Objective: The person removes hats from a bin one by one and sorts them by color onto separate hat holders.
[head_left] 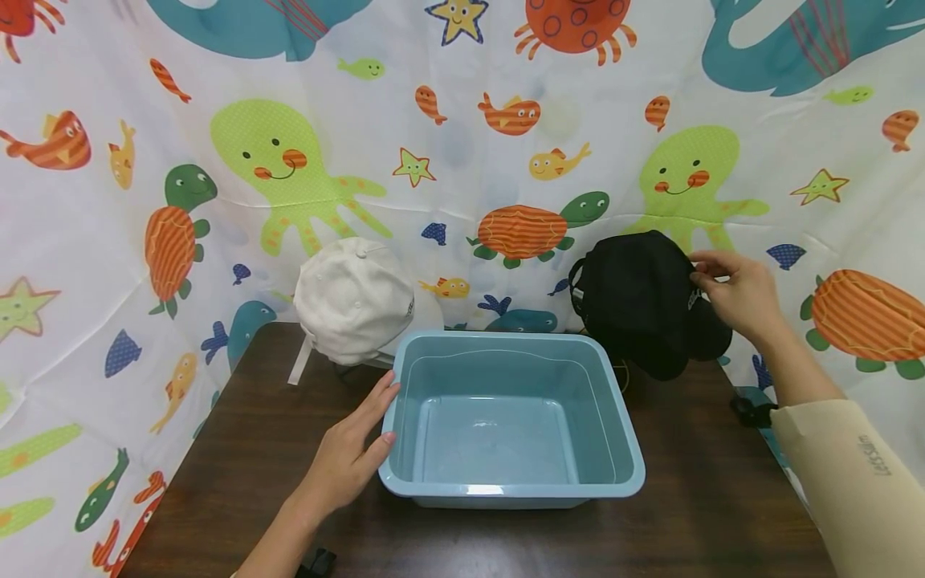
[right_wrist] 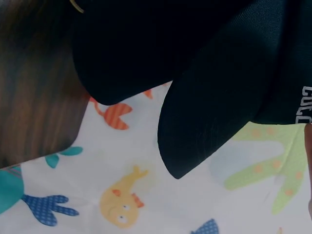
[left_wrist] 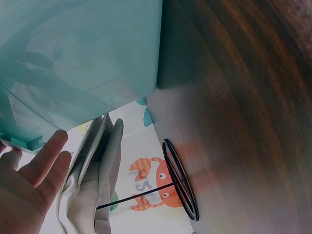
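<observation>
A light blue plastic tub (head_left: 491,490) stands on the dark table. My left hand (head_left: 347,457) has its fingers extended against the tub's left rim; the left wrist view shows those fingers (left_wrist: 46,158) by the tub wall (left_wrist: 87,58). At the back right, my right hand (head_left: 740,293) pinches the side of a black cap (head_left: 636,289) between thumb and fingers. Two black brims (right_wrist: 204,122) overlap in the right wrist view, so more than one black cap seems stacked there. White lettering shows near the fingers. The tub holds nothing.
A white cap (head_left: 354,301) sits behind the tub's left corner, on a black wire stand (left_wrist: 180,180). Part of a gold wire (head_left: 623,376) shows under the black caps. A sea-animal curtain (head_left: 448,160) hangs behind the table (head_left: 723,482).
</observation>
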`<state>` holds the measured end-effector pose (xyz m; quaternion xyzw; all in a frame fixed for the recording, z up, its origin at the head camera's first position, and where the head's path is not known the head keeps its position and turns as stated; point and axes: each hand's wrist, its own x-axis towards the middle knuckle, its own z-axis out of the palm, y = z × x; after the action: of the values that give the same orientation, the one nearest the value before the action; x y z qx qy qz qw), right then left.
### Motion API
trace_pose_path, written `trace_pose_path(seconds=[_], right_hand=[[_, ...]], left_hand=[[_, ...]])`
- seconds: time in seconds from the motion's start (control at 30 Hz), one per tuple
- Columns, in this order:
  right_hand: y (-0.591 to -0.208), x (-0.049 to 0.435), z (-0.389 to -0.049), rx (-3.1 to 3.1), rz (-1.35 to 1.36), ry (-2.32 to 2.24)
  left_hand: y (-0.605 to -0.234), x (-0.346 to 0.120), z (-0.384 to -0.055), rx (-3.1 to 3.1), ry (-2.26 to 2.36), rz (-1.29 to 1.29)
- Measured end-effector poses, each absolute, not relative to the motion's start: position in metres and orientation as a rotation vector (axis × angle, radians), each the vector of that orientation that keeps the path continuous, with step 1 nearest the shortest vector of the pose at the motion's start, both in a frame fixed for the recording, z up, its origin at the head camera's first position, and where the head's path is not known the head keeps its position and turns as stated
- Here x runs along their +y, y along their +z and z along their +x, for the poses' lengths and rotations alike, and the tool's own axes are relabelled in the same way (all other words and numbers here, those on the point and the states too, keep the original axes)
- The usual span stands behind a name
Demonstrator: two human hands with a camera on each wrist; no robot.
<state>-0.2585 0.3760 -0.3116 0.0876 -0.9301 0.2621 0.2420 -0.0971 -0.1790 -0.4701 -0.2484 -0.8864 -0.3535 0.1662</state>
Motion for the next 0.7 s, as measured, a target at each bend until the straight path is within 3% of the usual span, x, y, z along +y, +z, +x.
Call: trace_pose_path(seconds=[0.7], right_hand=[[-0.335,0.381,-0.253,-2.563,0.198,0.778]], left_hand=[[-0.471,-0.180,-0.100,-2.509,-1.003,-0.713]])
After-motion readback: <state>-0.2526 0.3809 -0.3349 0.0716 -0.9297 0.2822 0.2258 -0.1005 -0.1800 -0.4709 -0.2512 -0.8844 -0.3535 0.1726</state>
